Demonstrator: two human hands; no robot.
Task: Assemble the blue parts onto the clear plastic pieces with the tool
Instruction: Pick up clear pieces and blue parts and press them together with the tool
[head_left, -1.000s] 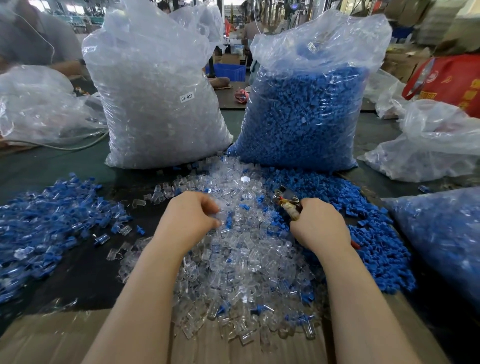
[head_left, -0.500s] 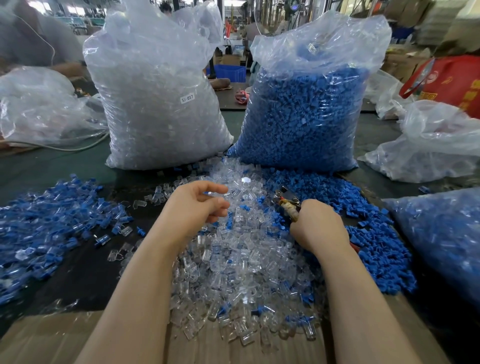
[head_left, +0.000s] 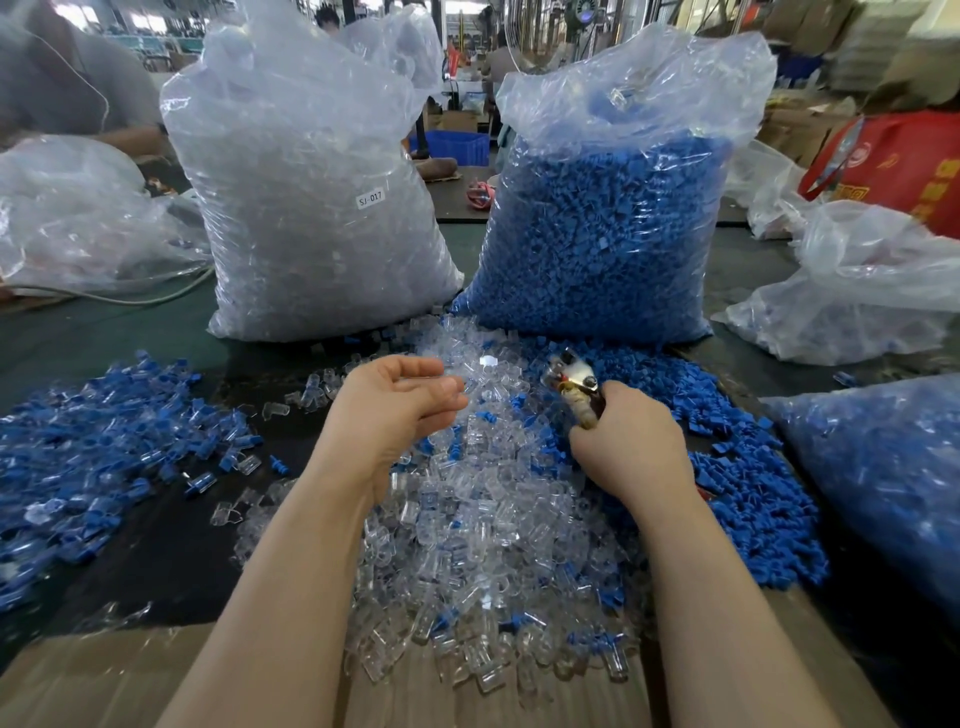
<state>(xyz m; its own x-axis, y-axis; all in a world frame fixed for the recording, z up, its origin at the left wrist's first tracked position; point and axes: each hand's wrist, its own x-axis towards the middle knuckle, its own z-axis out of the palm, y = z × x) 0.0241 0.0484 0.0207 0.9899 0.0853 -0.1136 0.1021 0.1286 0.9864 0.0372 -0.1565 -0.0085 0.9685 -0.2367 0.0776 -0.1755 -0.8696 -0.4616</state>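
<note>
We see the left hand (head_left: 400, 402) raised above the central heap of clear plastic pieces (head_left: 483, 525), its curled fingers pinching one clear piece (head_left: 423, 375). The right hand (head_left: 626, 447) grips the pliers (head_left: 574, 384), their metal head pointing far. Loose blue parts (head_left: 748, 499) lie right of the heap, near the bag of blue parts (head_left: 602, 234).

A: On the dark desk (head_left: 171, 545) we note a central heap of clear pieces (head_left: 467, 545), with loose blue parts (head_left: 753, 493) at its right.

B: We add two upright bags: clear stock (head_left: 311, 208) and blue stock (head_left: 597, 234); joined pieces (head_left: 93, 441) at left.
</note>
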